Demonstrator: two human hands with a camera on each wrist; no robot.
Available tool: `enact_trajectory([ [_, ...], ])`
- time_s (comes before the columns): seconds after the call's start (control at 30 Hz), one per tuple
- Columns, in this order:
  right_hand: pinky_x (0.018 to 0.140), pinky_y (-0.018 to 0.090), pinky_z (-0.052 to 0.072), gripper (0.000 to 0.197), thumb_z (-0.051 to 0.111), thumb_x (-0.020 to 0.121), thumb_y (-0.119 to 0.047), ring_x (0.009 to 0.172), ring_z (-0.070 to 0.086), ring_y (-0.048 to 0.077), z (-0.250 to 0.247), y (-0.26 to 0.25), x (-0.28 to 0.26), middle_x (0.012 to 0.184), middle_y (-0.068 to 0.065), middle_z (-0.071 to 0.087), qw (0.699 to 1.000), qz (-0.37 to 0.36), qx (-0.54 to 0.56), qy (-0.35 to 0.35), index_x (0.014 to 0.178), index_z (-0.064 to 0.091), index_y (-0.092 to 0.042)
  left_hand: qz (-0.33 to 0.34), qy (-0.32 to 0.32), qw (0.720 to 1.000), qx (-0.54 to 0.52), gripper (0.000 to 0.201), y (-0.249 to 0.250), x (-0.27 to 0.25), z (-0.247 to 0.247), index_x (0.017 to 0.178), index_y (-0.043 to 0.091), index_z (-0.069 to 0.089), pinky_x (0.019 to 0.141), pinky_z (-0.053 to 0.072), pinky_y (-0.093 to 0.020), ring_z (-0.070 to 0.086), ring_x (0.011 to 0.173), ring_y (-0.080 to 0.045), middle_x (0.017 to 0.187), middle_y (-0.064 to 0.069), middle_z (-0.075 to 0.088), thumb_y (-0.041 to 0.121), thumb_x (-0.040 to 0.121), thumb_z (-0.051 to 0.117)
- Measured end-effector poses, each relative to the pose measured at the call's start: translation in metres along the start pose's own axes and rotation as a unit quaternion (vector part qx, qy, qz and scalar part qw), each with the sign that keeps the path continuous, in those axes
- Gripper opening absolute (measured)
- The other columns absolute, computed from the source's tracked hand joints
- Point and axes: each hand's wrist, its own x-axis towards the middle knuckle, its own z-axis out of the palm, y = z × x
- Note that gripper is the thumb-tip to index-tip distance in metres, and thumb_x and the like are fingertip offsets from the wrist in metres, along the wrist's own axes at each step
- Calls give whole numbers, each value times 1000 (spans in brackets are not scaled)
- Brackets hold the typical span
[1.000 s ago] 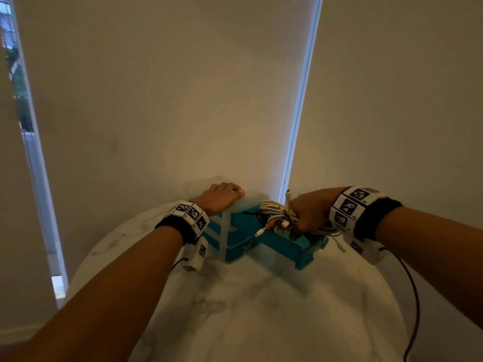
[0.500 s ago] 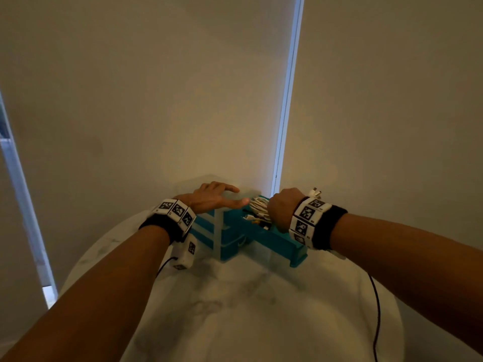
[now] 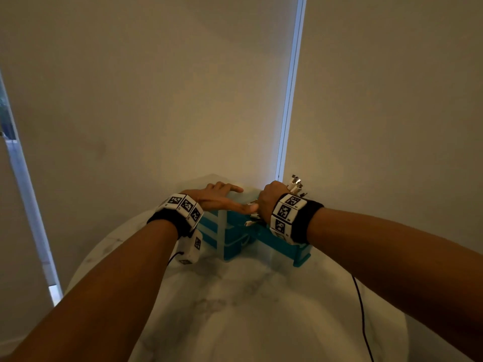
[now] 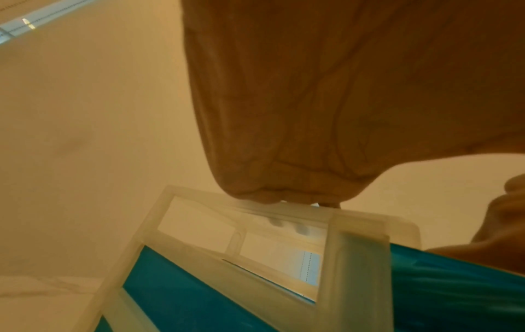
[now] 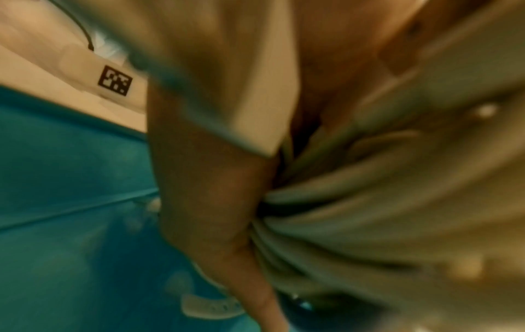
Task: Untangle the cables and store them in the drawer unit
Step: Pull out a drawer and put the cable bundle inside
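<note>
The drawer unit (image 3: 222, 239), a translucent frame with teal drawers, stands at the far side of the table. Its top drawer (image 3: 287, 246) is pulled out toward the near right. My left hand (image 3: 222, 198) lies flat on the unit's top with fingers straight, and its thumb reaches toward my right hand. My right hand (image 3: 269, 202) grips a bundle of pale cables over the inner end of the open drawer, with connectors (image 3: 295, 182) sticking up behind it. The right wrist view shows the cables (image 5: 369, 202) held in my fist above the teal drawer (image 5: 71, 179). The frame (image 4: 355, 258) shows under my palm (image 4: 312, 101).
The unit sits on a round white marble table (image 3: 248, 309), close to roller blinds (image 3: 156, 100) behind it. A black wire (image 3: 362, 309) from my right wrist camera hangs over the table's right edge.
My right hand has carried the cable bundle left, over the drawer and up against the unit. My left thumb has stretched out toward it while the palm stays on top.
</note>
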Motion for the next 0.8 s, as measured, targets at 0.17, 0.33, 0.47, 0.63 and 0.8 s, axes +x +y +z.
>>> enact_trajectory([
  [0.17,76,33,46,32,60,104,-41,98,68,24,8,3,-1,112,5,70,994,18,75,78,120,61,-13,-14,23,999,22,146,4,-1,4,163,44,23,127,19,-63,16,159,-35,174,-3,15,102,34,57],
  [0.33,74,38,59,70,82,82,-52,79,64,24,16,19,1,93,4,64,972,55,229,19,126,49,-9,-18,44,999,21,117,3,2,2,160,43,31,124,27,-60,22,155,-37,170,-8,23,89,57,62],
  [0.47,94,38,54,81,75,85,-66,109,64,24,1,42,-9,119,4,66,947,19,295,-124,139,53,-11,-20,72,997,6,96,3,3,1,151,43,44,121,32,-55,32,148,-31,162,-3,36,78,70,80],
  [0.63,109,44,44,89,40,95,-85,132,58,27,15,52,-14,149,6,59,936,-8,317,-151,154,47,-19,-12,98,995,-23,89,5,6,-1,140,39,56,116,40,-49,46,136,-26,147,-1,48,72,64,88],
  [0.8,96,38,51,78,37,101,-77,111,65,30,37,33,-11,131,16,67,950,-31,307,-46,141,54,-12,0,42,999,-18,89,7,4,-6,145,36,54,122,28,-54,34,146,-32,155,-2,42,81,69,61],
])
